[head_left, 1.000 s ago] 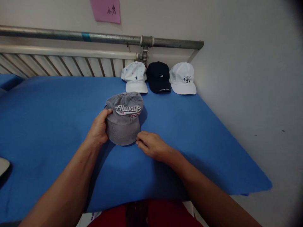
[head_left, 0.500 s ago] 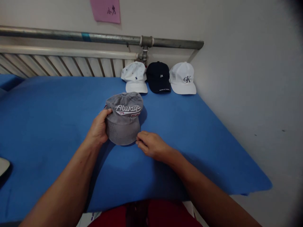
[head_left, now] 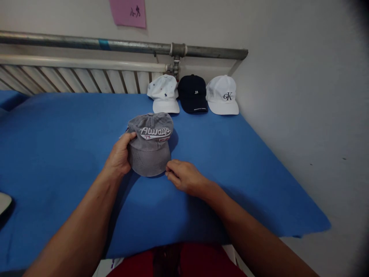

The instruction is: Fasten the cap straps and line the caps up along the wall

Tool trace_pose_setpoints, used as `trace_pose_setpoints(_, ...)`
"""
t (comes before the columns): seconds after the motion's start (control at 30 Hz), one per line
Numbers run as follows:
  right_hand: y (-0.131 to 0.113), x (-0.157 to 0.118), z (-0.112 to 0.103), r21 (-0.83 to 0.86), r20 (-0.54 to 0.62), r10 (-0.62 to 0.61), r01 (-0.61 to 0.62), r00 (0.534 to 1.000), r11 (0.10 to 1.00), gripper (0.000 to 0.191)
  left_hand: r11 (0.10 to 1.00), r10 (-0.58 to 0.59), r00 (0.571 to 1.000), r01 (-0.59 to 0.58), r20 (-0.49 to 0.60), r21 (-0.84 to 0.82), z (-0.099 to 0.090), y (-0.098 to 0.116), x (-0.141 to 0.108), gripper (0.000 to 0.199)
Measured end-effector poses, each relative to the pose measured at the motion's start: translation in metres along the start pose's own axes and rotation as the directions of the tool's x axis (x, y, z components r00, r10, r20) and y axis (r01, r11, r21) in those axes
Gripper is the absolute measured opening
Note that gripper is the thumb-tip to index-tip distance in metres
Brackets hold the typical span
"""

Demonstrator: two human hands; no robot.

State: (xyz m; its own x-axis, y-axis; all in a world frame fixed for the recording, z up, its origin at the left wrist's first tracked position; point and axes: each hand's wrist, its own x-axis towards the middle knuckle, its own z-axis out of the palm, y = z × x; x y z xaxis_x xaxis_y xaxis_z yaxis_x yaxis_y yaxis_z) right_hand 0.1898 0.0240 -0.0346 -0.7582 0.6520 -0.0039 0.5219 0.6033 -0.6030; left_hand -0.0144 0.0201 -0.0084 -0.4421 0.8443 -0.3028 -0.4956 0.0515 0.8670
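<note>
A grey baseball cap (head_left: 150, 144) with raised white "Always" lettering is just above the blue surface, its brim facing me. My left hand (head_left: 119, 156) grips the cap's left side, thumb on the front and the other fingers hidden behind it. At the brim's right edge, my right hand (head_left: 184, 176) is closed, with thumb and curled fingers pinching the edge. Behind it stand three more caps in a row: a white cap with a small dark emblem (head_left: 164, 92), a black cap (head_left: 192, 92) and a white cap with "CK" letters (head_left: 223, 94).
The blue-covered table (head_left: 72, 134) reaches back to a white radiator (head_left: 95, 79) and a metal pipe (head_left: 138, 46). A grey-white wall (head_left: 302, 115) borders it on the right. A pink note (head_left: 128, 13) hangs above. Part of a pale object (head_left: 4, 202) shows at the left edge.
</note>
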Motion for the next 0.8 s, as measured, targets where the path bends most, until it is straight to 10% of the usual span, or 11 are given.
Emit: trace_pose_setpoints(0.8, -0.0019, -0.0007, -0.0012, 0.007, -0.003, 0.002, -0.002, 1.000, 1.000, 0.012, 1.000, 0.007, 1.000, -0.007, 0.008, -0.017, 0.0019, 0.0005, -0.0013, 0.009)
